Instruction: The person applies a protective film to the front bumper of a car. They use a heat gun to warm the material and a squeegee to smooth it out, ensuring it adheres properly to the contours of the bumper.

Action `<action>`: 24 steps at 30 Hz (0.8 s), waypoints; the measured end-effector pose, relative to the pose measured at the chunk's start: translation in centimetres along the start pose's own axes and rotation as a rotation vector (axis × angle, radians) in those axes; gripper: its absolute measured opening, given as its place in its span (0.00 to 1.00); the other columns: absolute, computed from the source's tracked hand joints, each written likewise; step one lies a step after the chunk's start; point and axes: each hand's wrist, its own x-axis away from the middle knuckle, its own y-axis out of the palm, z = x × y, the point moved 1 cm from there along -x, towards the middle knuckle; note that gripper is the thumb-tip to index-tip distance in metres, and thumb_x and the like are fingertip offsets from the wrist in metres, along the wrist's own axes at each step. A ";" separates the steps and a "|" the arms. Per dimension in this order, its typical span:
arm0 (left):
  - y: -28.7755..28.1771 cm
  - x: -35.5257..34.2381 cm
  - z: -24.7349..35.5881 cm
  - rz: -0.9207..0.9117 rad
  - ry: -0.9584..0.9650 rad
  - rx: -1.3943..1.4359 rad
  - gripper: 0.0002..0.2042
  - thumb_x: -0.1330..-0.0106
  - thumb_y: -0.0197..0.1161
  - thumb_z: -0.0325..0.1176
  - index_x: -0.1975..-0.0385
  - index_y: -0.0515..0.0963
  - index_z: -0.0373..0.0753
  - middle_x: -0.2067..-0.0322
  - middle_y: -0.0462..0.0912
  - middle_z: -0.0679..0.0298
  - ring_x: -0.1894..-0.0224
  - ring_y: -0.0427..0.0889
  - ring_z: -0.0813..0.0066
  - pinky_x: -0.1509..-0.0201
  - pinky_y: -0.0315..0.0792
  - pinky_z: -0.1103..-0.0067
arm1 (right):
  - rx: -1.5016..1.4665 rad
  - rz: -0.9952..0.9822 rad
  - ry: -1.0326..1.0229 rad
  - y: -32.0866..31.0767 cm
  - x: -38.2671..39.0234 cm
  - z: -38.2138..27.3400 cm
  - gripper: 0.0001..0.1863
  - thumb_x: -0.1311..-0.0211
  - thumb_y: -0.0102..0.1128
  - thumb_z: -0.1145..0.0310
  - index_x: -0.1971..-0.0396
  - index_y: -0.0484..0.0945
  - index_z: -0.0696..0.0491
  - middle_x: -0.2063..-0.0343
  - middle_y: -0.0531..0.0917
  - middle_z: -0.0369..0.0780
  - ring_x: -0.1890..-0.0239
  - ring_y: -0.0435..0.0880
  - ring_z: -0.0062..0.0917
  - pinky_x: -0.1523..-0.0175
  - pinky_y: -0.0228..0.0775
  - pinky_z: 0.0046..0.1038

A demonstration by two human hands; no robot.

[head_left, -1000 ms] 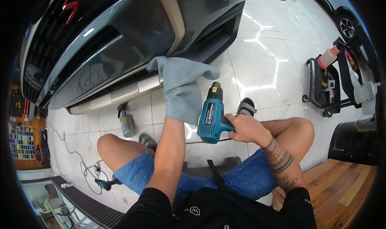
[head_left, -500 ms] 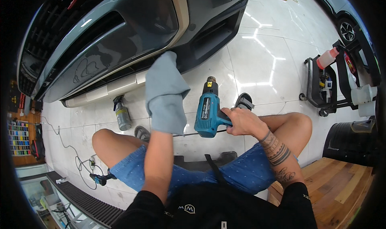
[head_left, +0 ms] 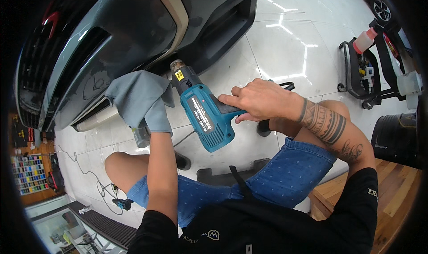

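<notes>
Car bumper [head_left: 127,40] at upper left, dark and glossy. Blue-gray cloth [head_left: 138,93] draped over my left hand near the bumper's lower edge; fingers covered, so I cannot tell if that hand is open or closed. Spray bottle [head_left: 141,139] partly behind the cloth. Teal heat gun [head_left: 206,116] just right of the cloth, nozzle [head_left: 177,66] toward the bumper; my right hand [head_left: 262,100] grips it. Black cart [head_left: 346,66] well apart, far right.

Everything's being shot downward from the left head-worn fisheye: the denim shorts [head_left: 290,167] are being caught pretty near, the car [head_left: 133,26] is being framed far left, the cart [head_left: 363,95] far right, edges getting bent.
</notes>
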 end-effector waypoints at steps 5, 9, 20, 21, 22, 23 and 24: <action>3.4 -0.2 -2.2 -0.062 0.012 0.001 0.22 0.30 0.50 0.37 0.38 0.59 0.39 0.45 0.67 0.61 0.44 0.68 0.77 0.40 0.63 0.83 | -0.052 -0.044 0.028 -0.2 -0.4 0.0 0.31 0.52 0.70 0.56 0.50 0.71 0.54 0.73 0.82 0.44 0.71 0.85 0.35 0.65 0.77 0.32; 4.2 -0.8 -2.5 -0.091 0.036 0.017 0.22 0.30 0.50 0.37 0.38 0.59 0.39 0.45 0.67 0.61 0.44 0.68 0.77 0.40 0.63 0.83 | -0.082 -0.035 0.050 0.1 -0.3 0.3 0.29 0.52 0.70 0.57 0.51 0.73 0.55 0.74 0.83 0.44 0.69 0.85 0.35 0.64 0.76 0.33; 4.6 -2.4 -1.6 -0.120 0.072 0.027 0.21 0.31 0.50 0.36 0.39 0.60 0.39 0.45 0.69 0.62 0.45 0.69 0.77 0.42 0.64 0.82 | -0.077 0.010 0.106 -1.2 -1.0 0.9 0.27 0.54 0.67 0.65 0.53 0.73 0.59 0.74 0.81 0.46 0.72 0.84 0.39 0.65 0.76 0.35; 4.7 -2.6 -1.5 -0.120 0.075 0.028 0.21 0.31 0.50 0.36 0.39 0.60 0.39 0.45 0.69 0.62 0.45 0.69 0.77 0.42 0.64 0.82 | -0.091 -0.017 0.132 -1.3 -1.1 0.8 0.27 0.55 0.66 0.66 0.52 0.73 0.60 0.75 0.81 0.47 0.73 0.84 0.39 0.65 0.76 0.35; 4.8 -2.9 -1.4 -0.123 0.079 0.028 0.21 0.31 0.50 0.36 0.39 0.61 0.39 0.46 0.69 0.62 0.45 0.69 0.77 0.42 0.64 0.82 | -0.085 -0.012 0.134 -1.3 -1.0 0.7 0.28 0.57 0.65 0.67 0.53 0.72 0.60 0.75 0.81 0.47 0.73 0.84 0.40 0.65 0.76 0.35; 4.9 -3.2 -1.2 -0.123 0.082 0.026 0.21 0.31 0.50 0.36 0.39 0.61 0.39 0.46 0.69 0.62 0.45 0.69 0.77 0.43 0.64 0.82 | -0.078 -0.006 0.136 -1.3 -0.7 0.6 0.28 0.59 0.63 0.68 0.53 0.72 0.60 0.75 0.81 0.47 0.73 0.83 0.40 0.66 0.76 0.35; 5.1 -3.6 -1.0 -0.121 0.085 0.028 0.21 0.31 0.50 0.36 0.39 0.61 0.39 0.46 0.69 0.62 0.45 0.69 0.77 0.43 0.65 0.82 | -0.072 0.000 0.138 -1.3 -0.4 0.5 0.29 0.61 0.62 0.69 0.53 0.72 0.61 0.75 0.81 0.48 0.73 0.83 0.40 0.66 0.76 0.35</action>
